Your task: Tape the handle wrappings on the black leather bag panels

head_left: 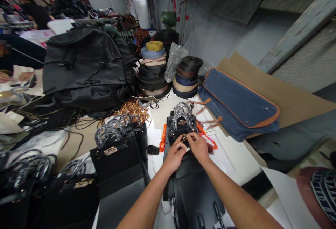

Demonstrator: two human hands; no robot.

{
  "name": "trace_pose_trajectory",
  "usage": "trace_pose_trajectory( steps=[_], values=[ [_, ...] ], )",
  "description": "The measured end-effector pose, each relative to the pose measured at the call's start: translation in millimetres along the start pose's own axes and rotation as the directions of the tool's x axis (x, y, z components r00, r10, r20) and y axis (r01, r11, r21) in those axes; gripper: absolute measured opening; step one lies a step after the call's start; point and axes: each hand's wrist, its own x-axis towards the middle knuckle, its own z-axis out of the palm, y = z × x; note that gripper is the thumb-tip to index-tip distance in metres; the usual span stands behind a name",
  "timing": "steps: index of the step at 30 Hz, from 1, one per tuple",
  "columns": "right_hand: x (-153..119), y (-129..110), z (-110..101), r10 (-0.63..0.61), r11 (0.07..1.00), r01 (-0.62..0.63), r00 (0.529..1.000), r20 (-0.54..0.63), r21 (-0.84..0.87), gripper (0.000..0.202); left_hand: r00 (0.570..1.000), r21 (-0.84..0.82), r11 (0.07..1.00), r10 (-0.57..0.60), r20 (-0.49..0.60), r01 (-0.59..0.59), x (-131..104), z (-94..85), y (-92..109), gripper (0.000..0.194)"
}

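Observation:
My left hand (175, 156) and my right hand (198, 146) meet at the gold clasp (184, 137) on the front of a small black handbag (172, 134). Both hands have their fingers closed at the clasp, the left at its lower left side and the right at its upper right side. A small white piece shows by the left fingertips. Plastic-wrapped handles (182, 112) rise behind the clasp. Black leather (196, 187) stretches below my hands, and orange ribbon (162, 140) lies beside the bag.
More black handbags (115, 162) with wrapped handles stand at the left. Behind are a large black bag (86, 68), strap rolls (153, 73) and more rolls (187, 75). A blue bag (238, 99) with orange trim leans at the right. Other people are at the far left.

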Motion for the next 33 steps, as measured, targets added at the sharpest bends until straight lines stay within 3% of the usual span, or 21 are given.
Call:
trace_pose_trajectory(
  steps=[11, 17, 27, 33],
  values=[
    [-1, 5, 8, -0.162, 0.98, 0.164, 0.986, 0.025, -0.111, 0.018, 0.999, -0.064, 0.997, -0.032, 0.009, 0.032, 3, -5.4, -1, 0.008],
    [-1, 8, 4, -0.113, 0.983, 0.102, 0.991, -0.065, -0.153, 0.017, 0.999, -0.095, 0.995, -0.029, 0.02, 0.031, 4, -9.0, -1, 0.007],
    [0, 9, 10, -0.213, 0.958, 0.21, 0.977, 0.005, -0.197, 0.018, 1.0, -0.098, 0.995, -0.019, 0.009, 0.019, 0, -10.8, 13, 0.008],
    [-5, 12, 8, -0.198, 0.959, 0.202, 0.979, 0.041, -0.2, 0.02, 1.0, -0.089, 0.996, -0.018, 0.015, 0.019, 2, -13.2, 6, 0.009]
  ],
)
